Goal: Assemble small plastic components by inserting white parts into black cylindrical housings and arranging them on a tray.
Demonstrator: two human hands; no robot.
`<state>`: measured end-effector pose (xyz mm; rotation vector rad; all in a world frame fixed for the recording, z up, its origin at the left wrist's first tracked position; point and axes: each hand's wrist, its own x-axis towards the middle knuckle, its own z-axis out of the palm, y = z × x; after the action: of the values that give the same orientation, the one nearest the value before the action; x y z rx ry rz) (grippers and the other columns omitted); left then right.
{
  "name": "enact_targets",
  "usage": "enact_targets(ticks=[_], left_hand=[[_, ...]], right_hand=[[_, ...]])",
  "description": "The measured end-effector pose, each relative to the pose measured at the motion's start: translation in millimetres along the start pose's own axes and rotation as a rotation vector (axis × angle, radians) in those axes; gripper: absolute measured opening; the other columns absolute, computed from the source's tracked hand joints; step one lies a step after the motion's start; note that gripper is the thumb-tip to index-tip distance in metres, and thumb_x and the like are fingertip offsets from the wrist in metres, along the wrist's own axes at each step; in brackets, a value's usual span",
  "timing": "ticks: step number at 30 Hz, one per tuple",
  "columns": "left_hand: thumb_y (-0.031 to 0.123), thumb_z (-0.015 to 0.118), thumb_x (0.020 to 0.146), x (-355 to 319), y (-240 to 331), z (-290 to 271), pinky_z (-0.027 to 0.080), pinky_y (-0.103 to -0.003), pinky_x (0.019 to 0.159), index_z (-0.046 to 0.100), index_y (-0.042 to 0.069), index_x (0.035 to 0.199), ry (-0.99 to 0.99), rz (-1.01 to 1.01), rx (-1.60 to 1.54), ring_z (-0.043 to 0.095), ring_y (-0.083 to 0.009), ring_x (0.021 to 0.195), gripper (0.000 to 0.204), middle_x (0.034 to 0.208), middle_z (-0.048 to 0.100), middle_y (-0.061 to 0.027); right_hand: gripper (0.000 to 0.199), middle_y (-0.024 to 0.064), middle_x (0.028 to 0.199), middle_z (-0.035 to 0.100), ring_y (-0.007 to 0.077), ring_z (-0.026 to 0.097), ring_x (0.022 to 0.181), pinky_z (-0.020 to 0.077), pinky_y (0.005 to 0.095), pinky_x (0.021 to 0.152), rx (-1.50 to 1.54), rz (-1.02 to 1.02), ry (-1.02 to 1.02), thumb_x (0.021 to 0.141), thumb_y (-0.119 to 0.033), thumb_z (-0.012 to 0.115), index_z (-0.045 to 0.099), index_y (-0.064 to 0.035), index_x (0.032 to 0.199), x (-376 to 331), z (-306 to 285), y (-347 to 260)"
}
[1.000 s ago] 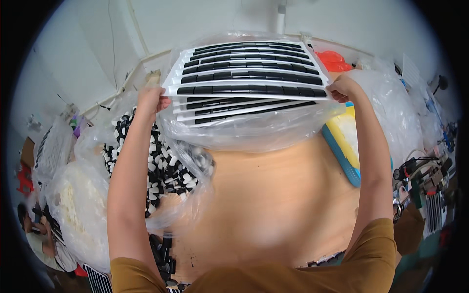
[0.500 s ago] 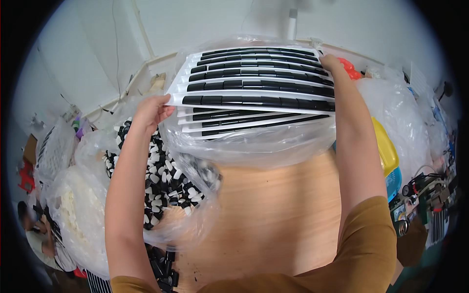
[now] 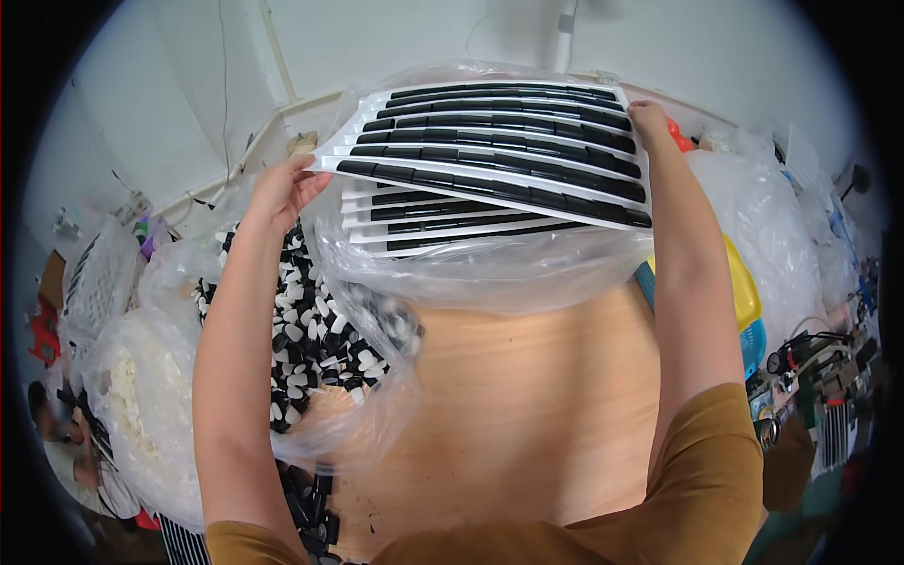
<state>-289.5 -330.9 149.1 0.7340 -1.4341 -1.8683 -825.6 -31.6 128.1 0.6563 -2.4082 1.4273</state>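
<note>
The left hand (image 3: 287, 193) is gripping the left corner of a flat white rectangular tray (image 3: 345, 151) between its fingers; the right hand (image 3: 648, 121) is pinching the tray's far right edge. The tray is sitting at upper centre of the frame, carrying rows of glossy black pieces (image 3: 494, 189). Similar striped panels (image 3: 452, 224) are lying beneath it, in a clear plastic bag (image 3: 508, 282) resting on the light wooden counter (image 3: 508, 405).
</note>
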Motion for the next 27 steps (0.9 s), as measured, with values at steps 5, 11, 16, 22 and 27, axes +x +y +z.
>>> enact_targets(ticks=[5,11,16,22,27], left_hand=[[0.007,0.052,0.092,0.3,8.2,20.4,0.059,-0.023,0.065,0.050,-0.013,0.106,-0.089,0.057,-0.010,0.067,-0.0195,0.070,0.025,0.093,0.062,-0.0190],[0.007,0.052,0.092,-13.0,18.9,-0.8,0.059,-0.022,0.065,0.051,-0.014,0.106,-0.059,0.056,-0.012,0.067,-0.0176,0.070,0.025,0.093,0.062,-0.0184],[0.006,0.053,0.091,-50.3,42.0,14.5,0.060,-0.022,0.066,0.050,-0.014,0.106,-0.137,0.091,-0.023,0.067,-0.0182,0.070,0.025,0.094,0.062,-0.0183],[0.007,0.059,0.087,-162.8,45.6,12.5,0.060,-0.027,0.066,0.054,-0.005,0.100,-0.121,0.222,-0.101,0.066,-0.0195,0.073,0.018,0.097,0.062,-0.0151],[0.011,0.059,0.088,-265.8,9.8,1.2,0.058,-0.025,0.054,0.054,0.001,0.097,-0.146,0.173,0.034,0.066,-0.0164,0.066,0.014,0.086,0.063,-0.0105]], right_hand=[[0.045,0.0249,0.092,0.067,0.0352,0.066,0.085,0.0495,0.0441,0.070,0.075,0.265,-0.050,0.084,-0.031,0.069,0.064,0.0115,0.098,16.5,-29.1,39.7],[0.024,0.0153,0.092,0.066,0.0255,0.063,0.082,0.0497,0.0398,0.069,0.182,0.171,-0.066,0.082,-0.009,0.065,0.064,0.0031,0.102,-27.9,-24.9,5.2],[0.024,0.0086,0.092,0.064,0.0207,0.060,0.081,0.0495,0.0353,0.070,0.262,0.057,-0.030,0.083,-0.004,0.059,0.062,-0.0053,0.106,-51.8,-87.4,-11.2],[0.023,0.0026,0.084,0.060,0.0120,0.054,0.067,0.0415,0.0278,0.053,0.424,0.116,-0.003,0.084,-0.013,0.061,0.061,-0.0126,0.107,-157.0,-169.5,-47.6],[0.023,0.0023,0.080,0.058,0.0099,0.049,0.066,0.0381,0.0263,0.052,0.209,0.077,0.046,0.085,-0.010,0.064,0.061,-0.0098,0.108,-248.8,-223.6,-20.8]])
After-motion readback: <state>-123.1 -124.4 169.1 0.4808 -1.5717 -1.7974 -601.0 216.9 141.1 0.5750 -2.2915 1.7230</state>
